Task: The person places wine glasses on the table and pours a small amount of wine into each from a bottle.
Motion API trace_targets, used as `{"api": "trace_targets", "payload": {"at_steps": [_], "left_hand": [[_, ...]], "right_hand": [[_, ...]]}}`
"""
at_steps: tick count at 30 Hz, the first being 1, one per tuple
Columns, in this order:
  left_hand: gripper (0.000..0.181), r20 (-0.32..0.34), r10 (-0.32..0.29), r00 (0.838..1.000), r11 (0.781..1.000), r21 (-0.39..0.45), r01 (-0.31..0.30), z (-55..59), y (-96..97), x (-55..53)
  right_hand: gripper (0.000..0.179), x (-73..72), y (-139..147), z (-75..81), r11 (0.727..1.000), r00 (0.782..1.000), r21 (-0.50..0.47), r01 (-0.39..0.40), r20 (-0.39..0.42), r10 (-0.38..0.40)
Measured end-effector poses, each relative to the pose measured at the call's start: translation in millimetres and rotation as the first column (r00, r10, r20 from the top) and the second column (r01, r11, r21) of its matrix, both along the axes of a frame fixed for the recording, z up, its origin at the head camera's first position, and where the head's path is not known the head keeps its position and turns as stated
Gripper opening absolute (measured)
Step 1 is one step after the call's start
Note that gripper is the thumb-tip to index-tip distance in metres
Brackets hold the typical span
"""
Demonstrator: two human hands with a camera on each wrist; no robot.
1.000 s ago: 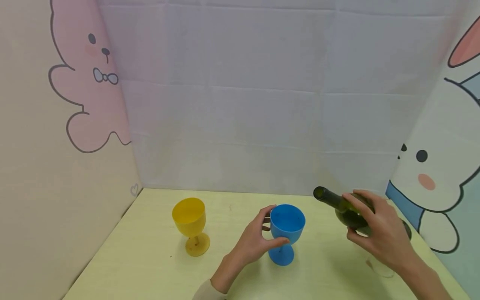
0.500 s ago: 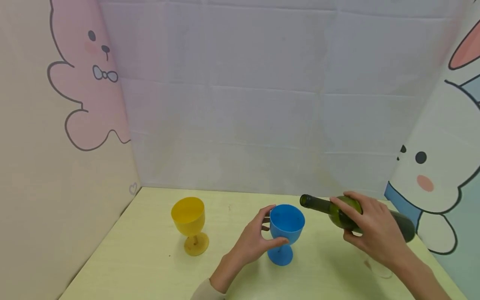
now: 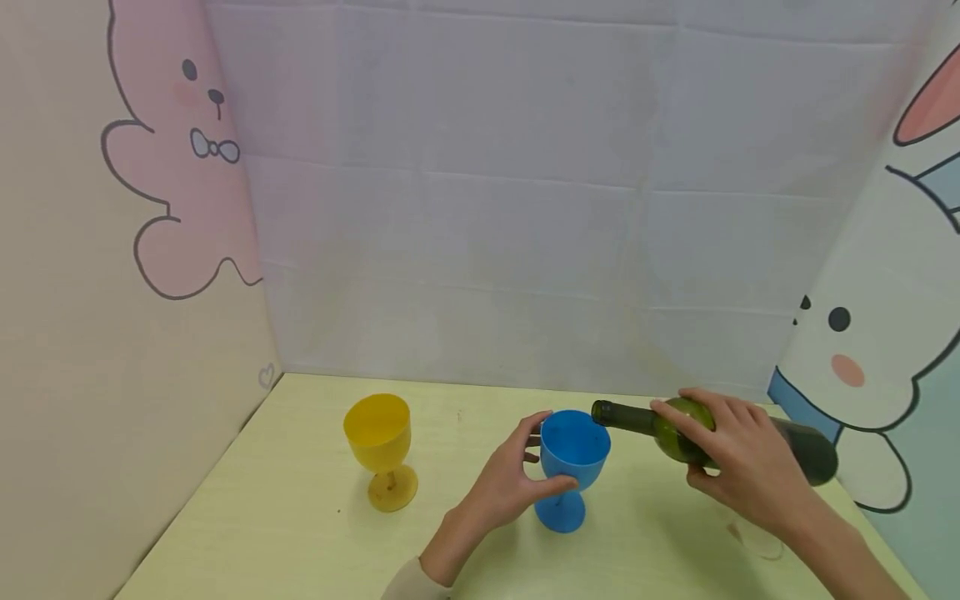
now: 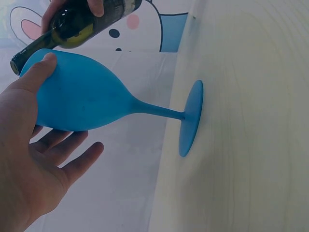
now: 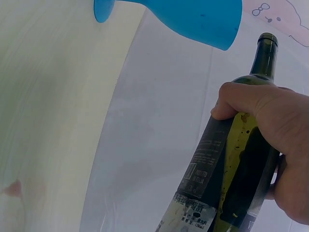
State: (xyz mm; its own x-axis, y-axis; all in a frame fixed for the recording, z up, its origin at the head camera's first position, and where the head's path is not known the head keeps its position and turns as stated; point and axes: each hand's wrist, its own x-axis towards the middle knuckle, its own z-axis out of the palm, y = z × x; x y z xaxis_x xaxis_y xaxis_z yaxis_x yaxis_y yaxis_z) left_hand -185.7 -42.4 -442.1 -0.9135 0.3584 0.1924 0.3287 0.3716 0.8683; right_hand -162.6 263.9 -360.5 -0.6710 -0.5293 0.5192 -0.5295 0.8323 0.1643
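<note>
A blue plastic goblet [image 3: 575, 462] stands upright on the table. My left hand [image 3: 504, 477] holds its bowl from the left, thumb along the near side and fingers behind. My right hand [image 3: 753, 462] grips a green glass wine bottle [image 3: 678, 429] round its shoulder and upper body. The bottle lies nearly level, its mouth pointing left and overlapping the goblet's right rim in the head view. Its dark label [image 5: 205, 154] shows in the right wrist view. In the left wrist view the bottle's neck [image 4: 33, 52] passes just across the goblet's rim.
A yellow goblet [image 3: 378, 437] stands upright to the left on the pale wooden table [image 3: 285, 500]. A white cloth backdrop [image 3: 450, 208] rises behind, and side panels with a pink cartoon bear [image 3: 168, 192] and a white rabbit [image 3: 885, 333] flank the table.
My right hand has tipped the bottle nearer level and brought its mouth left and down to the blue goblet's rim. My left hand and both goblets have stayed put.
</note>
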Motion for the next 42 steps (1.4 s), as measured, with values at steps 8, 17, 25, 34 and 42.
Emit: {"api": "trace_targets", "payload": {"at_steps": [8, 17, 25, 34, 42], "left_hand": [[0.082, -0.016, -0.014, 1.000, 1.000, 0.003, 0.014, -2.1, 0.4, -0.9], [0.081, -0.010, -0.022, 1.000, 1.000, 0.018, 0.022, -1.6, 1.4, 0.6], [0.081, -0.007, -0.022, 1.000, 1.000, 0.021, 0.022, -0.3, 2.0, 1.7], [0.083, -0.030, -0.022, 0.999, 1.000, 0.016, 0.023, 0.3, 1.4, 1.7], [0.083, -0.057, -0.008, 0.998, 1.000, 0.000, 0.008, 2.7, -1.1, 3.1]], "right_hand": [[0.103, -2.4, 3, -0.2, 0.997, 0.999, 0.077, -0.027, -0.028, 0.029], [0.108, -3.3, 4, -0.9, 0.985, 0.999, 0.171, -0.033, -0.024, 0.037], [0.106, -5.1, 2, 0.8, 0.981, 0.999, 0.191, -0.033, -0.028, 0.039], [0.108, -6.8, 0, 5.7, 0.978, 0.999, 0.207, -0.030, -0.027, 0.036], [0.102, -8.6, -3, 9.6, 0.977, 0.999, 0.212, -0.036, -0.032, 0.044]]}}
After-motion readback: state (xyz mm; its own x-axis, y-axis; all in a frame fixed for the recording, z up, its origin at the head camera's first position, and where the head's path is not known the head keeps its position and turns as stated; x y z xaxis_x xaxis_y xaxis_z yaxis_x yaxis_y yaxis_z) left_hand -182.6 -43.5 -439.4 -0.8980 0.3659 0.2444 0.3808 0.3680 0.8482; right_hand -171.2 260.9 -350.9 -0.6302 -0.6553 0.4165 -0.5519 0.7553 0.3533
